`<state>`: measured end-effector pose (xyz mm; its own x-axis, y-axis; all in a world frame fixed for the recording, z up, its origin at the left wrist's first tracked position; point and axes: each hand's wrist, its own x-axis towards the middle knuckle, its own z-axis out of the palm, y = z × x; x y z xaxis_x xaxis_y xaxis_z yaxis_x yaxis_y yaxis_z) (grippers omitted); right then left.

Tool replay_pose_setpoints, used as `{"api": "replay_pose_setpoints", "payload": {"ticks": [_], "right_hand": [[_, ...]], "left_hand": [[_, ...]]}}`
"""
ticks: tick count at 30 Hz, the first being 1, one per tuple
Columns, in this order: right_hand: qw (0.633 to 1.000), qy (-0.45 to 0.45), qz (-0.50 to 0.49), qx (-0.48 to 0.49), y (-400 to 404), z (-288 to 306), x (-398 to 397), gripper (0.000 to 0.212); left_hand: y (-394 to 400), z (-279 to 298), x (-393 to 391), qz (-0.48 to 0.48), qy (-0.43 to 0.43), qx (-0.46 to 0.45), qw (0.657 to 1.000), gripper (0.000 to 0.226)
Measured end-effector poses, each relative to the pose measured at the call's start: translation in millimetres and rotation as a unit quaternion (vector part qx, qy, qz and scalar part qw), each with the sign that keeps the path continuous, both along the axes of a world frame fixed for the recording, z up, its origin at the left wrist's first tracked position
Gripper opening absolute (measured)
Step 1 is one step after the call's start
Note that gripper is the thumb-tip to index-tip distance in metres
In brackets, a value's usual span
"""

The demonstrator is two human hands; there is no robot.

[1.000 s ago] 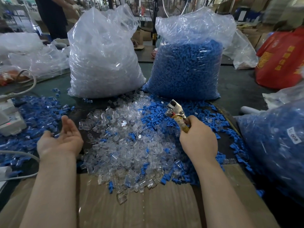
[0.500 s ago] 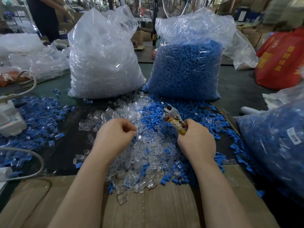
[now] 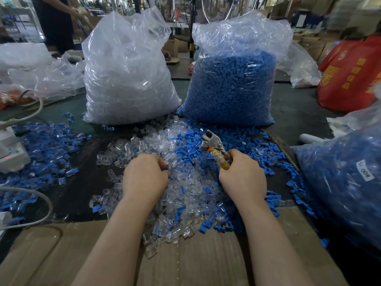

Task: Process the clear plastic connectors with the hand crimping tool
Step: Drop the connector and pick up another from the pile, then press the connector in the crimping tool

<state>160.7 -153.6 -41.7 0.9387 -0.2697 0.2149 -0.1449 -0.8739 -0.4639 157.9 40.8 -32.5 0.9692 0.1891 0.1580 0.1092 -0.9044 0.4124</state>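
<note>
A dark desk [image 3: 82, 195] in a busy workshop holds two big plastic bags side by side at the back. The left bag [image 3: 127, 79] is full of clear pieces and the right bag [image 3: 233, 85] is full of blue pieces. A red bag [image 3: 350, 75] sits far right, and another bag of blue pieces [image 3: 346, 182] crowds the right edge. A grey cable [image 3: 31, 207] and a small white machine [image 3: 10, 153] sit at the left edge.

The clear connectors [image 3: 185, 195] lie in a loose pile in the middle, mixed with blue caps [image 3: 208, 149]. More blue caps are spread on the left.

The left hand [image 3: 144, 178] rests on the pile, fingers curled down into the clear connectors; what they hold I cannot tell. The right hand [image 3: 243, 176] grips the crimping tool [image 3: 214, 147] by its taped handles, metal head pointing up and left over the pile.

Flat cardboard [image 3: 195, 261] covers the near edge under both arms. The dark strip left of the pile has few pieces.
</note>
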Motion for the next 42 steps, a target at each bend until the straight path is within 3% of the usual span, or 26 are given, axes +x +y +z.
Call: {"api": "replay_pose_setpoints", "payload": {"ticks": [8,15,23,27,31,42], "right_hand": [[1.0,0.002,0.003,0.006,1,1,0,0.008],[1.0,-0.005,0.008,0.02,3,0,0,0.01],[1.0,-0.005,0.01,0.021,3,0,0,0.009],[1.0,-0.009,0.013,0.019,4,-1,-1,0.009],[1.0,-0.016,0.011,0.015,3,-1,-1,0.007],[1.0,-0.015,0.015,0.016,6,-2,-1,0.009]], "left_hand": [[-1,-4,2,0.013,-0.012,-0.003,1.0,0.023],[4,-2,0,0.035,-0.057,-0.07,0.995,0.01],[10,0,2,-0.025,0.019,0.0,1.0,0.027],[9,2,1,-0.014,0.025,0.003,1.0,0.013],[6,1,1,-0.012,0.047,0.02,0.999,0.022],[3,0,3,-0.022,0.057,0.029,0.998,0.021]]}}
